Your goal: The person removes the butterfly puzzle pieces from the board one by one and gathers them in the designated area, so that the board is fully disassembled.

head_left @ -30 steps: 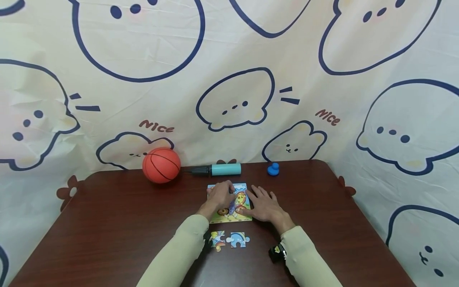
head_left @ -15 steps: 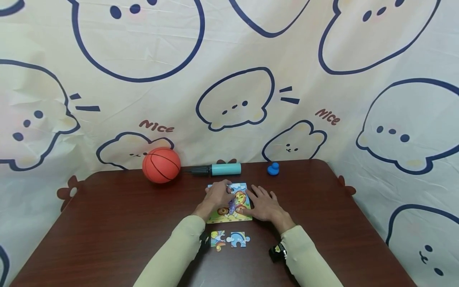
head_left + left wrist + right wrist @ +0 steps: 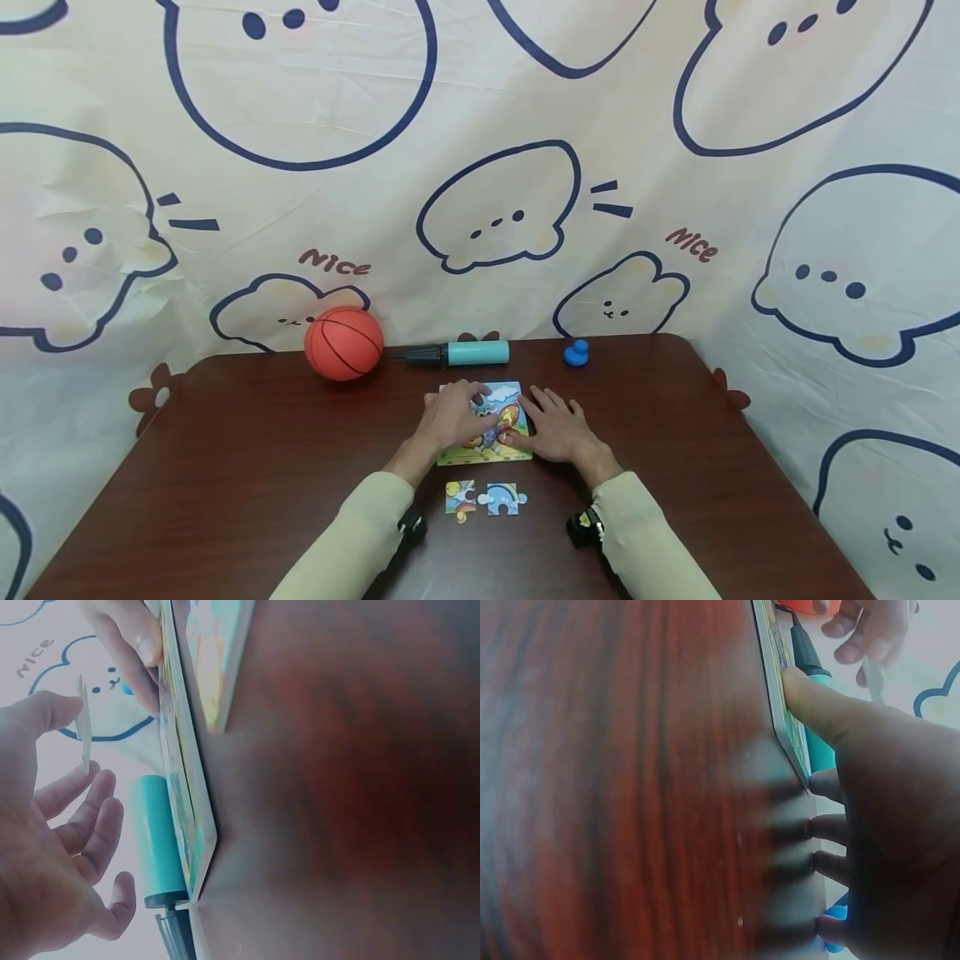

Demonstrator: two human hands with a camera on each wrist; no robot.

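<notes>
A picture jigsaw puzzle [image 3: 487, 457] in a flat tray lies mid-table. Above its left half, my left hand [image 3: 452, 417] pinches a thin puzzle piece [image 3: 84, 724] between thumb and index finger, the piece standing edge-on to the left wrist camera and raised off the tray. The other left fingers are loosely bent. At the puzzle's right edge, my right hand [image 3: 557, 429] presses its thumb onto the border, while its spread fingers [image 3: 829, 827] touch the table beside it. Two loose puzzle pieces, one yellow and blue [image 3: 459, 497], the other with a rainbow [image 3: 502, 498], lie nearer me.
Along the table's back edge are an orange-red ball [image 3: 344, 343], a teal hand pump [image 3: 477, 352] with a black nozzle end, and a small blue knobbed object [image 3: 577, 353]. A printed cloth [image 3: 495, 83] hangs behind the dark wooden table [image 3: 262, 475].
My left hand has lifted and turned slightly, its thumb and index finger now further apart in the head view. The right hand keeps its place on the puzzle's edge.
</notes>
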